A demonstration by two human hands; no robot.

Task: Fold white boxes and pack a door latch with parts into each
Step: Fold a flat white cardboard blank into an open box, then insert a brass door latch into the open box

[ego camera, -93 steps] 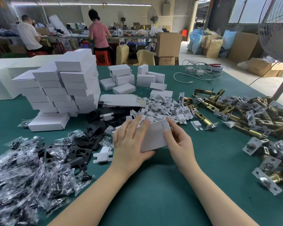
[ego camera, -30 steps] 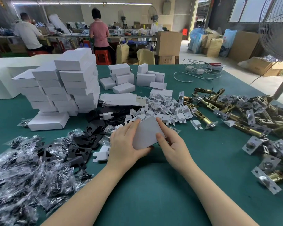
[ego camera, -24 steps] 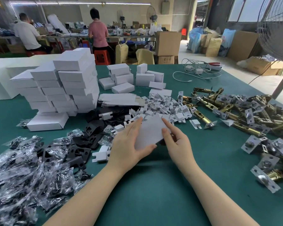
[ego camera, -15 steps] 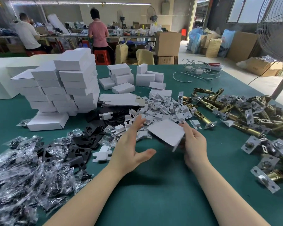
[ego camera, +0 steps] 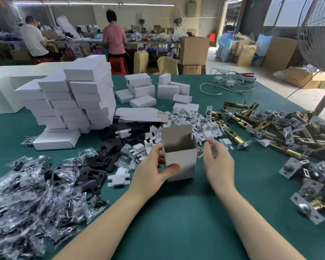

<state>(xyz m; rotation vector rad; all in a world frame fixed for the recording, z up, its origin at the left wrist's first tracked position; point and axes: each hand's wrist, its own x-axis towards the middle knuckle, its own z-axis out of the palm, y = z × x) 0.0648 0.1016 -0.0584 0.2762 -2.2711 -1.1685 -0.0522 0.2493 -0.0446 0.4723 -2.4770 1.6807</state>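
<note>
Cardboard, white outside and grey-brown inside, now stands as a small upright open-topped box (ego camera: 180,158) on the green table (ego camera: 176,222), its tuck flap raised at the back. The left hand (ego camera: 154,171) holds it, thumb laid across the front face and fingers curled round the left wall. The right hand (ego camera: 218,166) is just beside the box's right wall but apart from it, fingers loosely spread and holding nothing. Nothing appears to be inside the box yet, so the latch and parts seem still to be packed. One-handed support is the weak point: the light carton could tip or its walls skew if the thumb presses too hard while the right hand goes for a piece. The brass-and-silver door latches (ego camera: 270,132) lie tangled in a pile to the right, so lifting one might drag neighbours along. The heap of small white folded inserts (ego camera: 195,124) lies just behind the box, and a careless reach could scatter them. The leaning stack of finished white boxes (ego camera: 73,98) at left looks liable to topple if the table is jolted.
</note>
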